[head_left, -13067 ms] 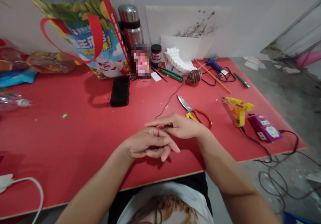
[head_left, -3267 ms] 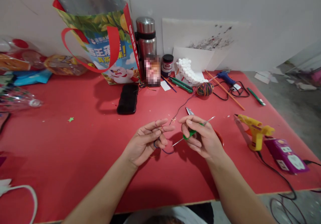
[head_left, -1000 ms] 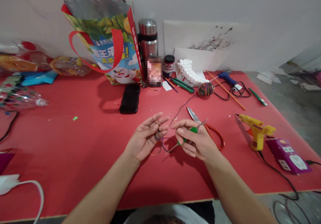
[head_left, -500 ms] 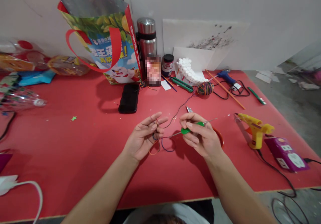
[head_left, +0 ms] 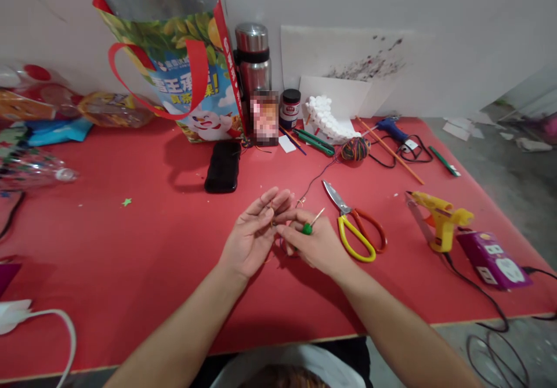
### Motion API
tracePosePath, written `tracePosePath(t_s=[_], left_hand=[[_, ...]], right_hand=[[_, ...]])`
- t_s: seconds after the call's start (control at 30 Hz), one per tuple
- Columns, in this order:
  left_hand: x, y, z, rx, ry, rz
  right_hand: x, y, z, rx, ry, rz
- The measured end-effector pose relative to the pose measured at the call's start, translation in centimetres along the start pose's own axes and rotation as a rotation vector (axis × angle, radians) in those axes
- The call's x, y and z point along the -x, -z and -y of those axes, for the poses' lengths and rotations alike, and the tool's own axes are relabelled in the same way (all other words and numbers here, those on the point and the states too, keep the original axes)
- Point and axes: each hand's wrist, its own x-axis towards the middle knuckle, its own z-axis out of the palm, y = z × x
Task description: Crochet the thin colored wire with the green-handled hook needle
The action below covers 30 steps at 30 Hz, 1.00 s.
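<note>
Over the near part of the red tabletop (head_left: 174, 272), yarn (head_left: 272, 207) is pinched between thumb and fingers of the upturned left hand (head_left: 255, 237). A green-handled tool (head_left: 307, 229) is gripped in the right hand (head_left: 311, 243), with its fingertips brought to the left fingers. Scissors (head_left: 343, 207) are laid just beyond; farther back, a multicolored ball (head_left: 355, 149) is placed near a green cutter (head_left: 314, 142).

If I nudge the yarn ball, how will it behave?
The yarn ball looks round, so it may roll. Its wound strands suggest it is light and slightly squashy. The trailing strand would probably drag or unwind.
</note>
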Motion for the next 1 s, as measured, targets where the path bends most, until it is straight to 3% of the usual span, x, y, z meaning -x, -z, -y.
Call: tracePosePath(t_s=[0.23, 0.43, 0.67, 0.8, 1.0], left_hand=[[0.4, -0.3, 0.8, -0.035, 0.014, 0.005], [0.4, -0.3, 0.6, -0.024, 0.028, -0.002], [0.4, -0.2, 1.1, -0.066, -0.017, 0.018], [0.8, -0.5, 1.5, -0.091, -0.039, 0.014], [1.0, -0.4, 1.2, -0.081, -0.008, 0.006]], right_hand=[[-0.2, -0.9, -0.2, -0.029, 0.015, -0.047], [0.2, -1.0, -0.3, 0.011, 0.079, 0.006], [0.1, -1.1, -0.5, 0.127, 0.035, -0.100], [0.2, -1.2, -0.5, 0.089, 0.105, -0.135], [0.6, -0.9, -0.2, 0.109, 0.211, -0.061]])
